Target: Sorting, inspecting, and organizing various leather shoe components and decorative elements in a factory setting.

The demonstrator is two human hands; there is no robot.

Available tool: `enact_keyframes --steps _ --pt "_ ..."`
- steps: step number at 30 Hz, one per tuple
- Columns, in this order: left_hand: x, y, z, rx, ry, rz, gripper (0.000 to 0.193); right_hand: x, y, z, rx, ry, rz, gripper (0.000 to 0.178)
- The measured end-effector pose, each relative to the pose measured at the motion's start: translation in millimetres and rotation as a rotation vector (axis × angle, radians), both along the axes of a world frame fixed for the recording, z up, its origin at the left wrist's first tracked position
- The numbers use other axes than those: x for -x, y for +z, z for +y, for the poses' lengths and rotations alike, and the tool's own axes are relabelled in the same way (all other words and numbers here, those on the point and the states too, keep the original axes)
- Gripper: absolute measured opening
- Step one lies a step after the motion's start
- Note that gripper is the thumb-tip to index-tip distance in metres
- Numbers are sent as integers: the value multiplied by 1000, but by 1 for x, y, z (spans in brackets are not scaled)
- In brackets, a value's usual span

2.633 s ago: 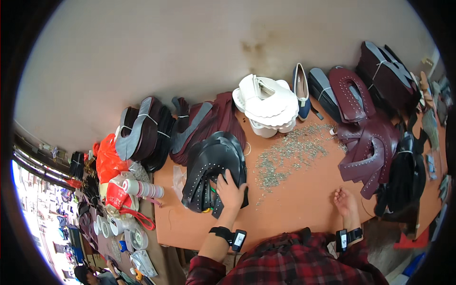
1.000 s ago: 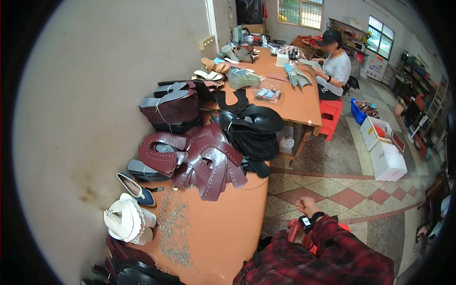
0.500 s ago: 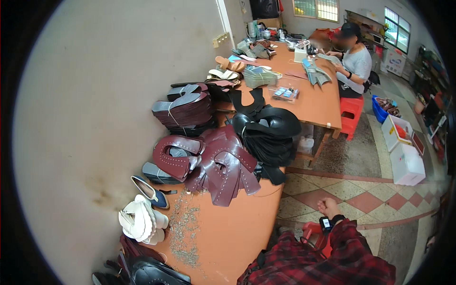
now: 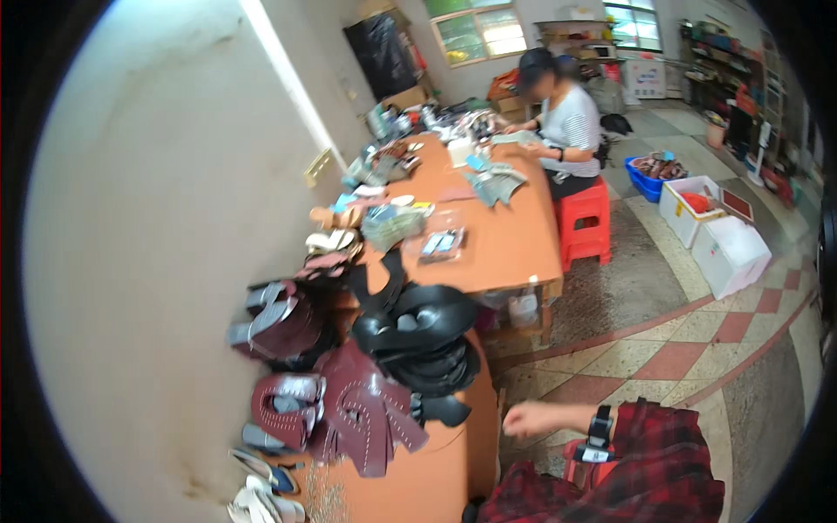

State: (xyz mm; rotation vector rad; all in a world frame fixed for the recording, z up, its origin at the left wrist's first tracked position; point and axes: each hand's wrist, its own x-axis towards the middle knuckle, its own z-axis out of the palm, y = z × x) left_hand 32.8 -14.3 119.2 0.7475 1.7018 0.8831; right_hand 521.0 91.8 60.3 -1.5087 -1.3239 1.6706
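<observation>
My right hand (image 4: 527, 420) is beside the right edge of the near orange table (image 4: 427, 479), fingers curled in, slightly blurred, with nothing visible in it. A watch-like device and a dark band are on its wrist, below a red-and-black plaid sleeve. My left hand is out of view. Nearest on the table are fanned maroon shoe uppers (image 4: 362, 405) with studded edges and a pile of glossy black uppers (image 4: 418, 318). Behind them stands a stack of maroon pieces (image 4: 292, 318). White shoe pieces (image 4: 261, 506) and a blue shoe (image 4: 281, 478) lie near the wall.
A person (image 4: 571, 122) in a striped top sits on a red stool (image 4: 584, 227) at the far table (image 4: 488, 253). Another red stool (image 4: 586, 471) is partly under my sleeve. White foam boxes (image 4: 731, 253) and a blue basin (image 4: 645, 185) stand on the tiled floor at right.
My view has swung up and to the right, so the tables sit lower and further left in it. My right forearm now points left, its hand closer to the table edge.
</observation>
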Motion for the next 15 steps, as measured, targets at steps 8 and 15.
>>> enact_keyframes --steps 8,15 --pt "-101 -5 111 -68 -525 -36 17 22 30 -104 -190 190 -96 26" --pt "-173 -16 150 -21 -1018 -73 18 32 56 -143 -404 -31 -71 25"
